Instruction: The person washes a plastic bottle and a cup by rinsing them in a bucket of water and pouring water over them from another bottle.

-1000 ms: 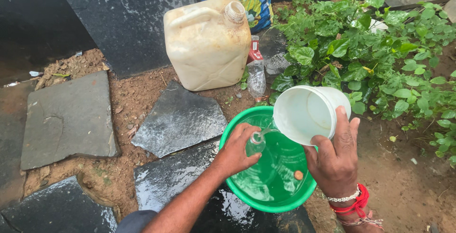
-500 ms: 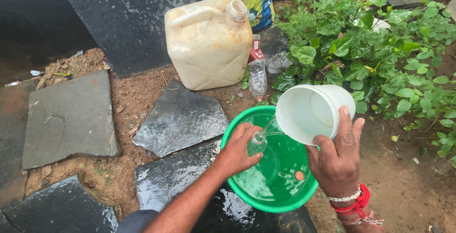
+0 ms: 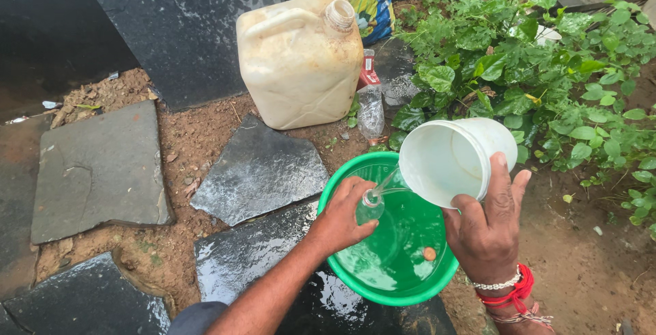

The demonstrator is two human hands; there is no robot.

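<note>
Here, left-hand fingers (image 3: 342, 202) clenched round a clear bottle (image 3: 370, 206), right-hand fingers (image 3: 497, 178) grasping the tilted white tub (image 3: 437, 161) just above.

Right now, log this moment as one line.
left hand: grips clear bottle over green basin | right hand: tilts white bucket, water streaming into bottle

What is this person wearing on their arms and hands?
Both hands are bare, with no gloves or rings visible. The left hand has a bare forearm, with a dark blue-grey sleeve showing at the bottom edge of the picture. The right hand has a white bead bracelet at the wrist and red thread bands wound just below it.
</note>
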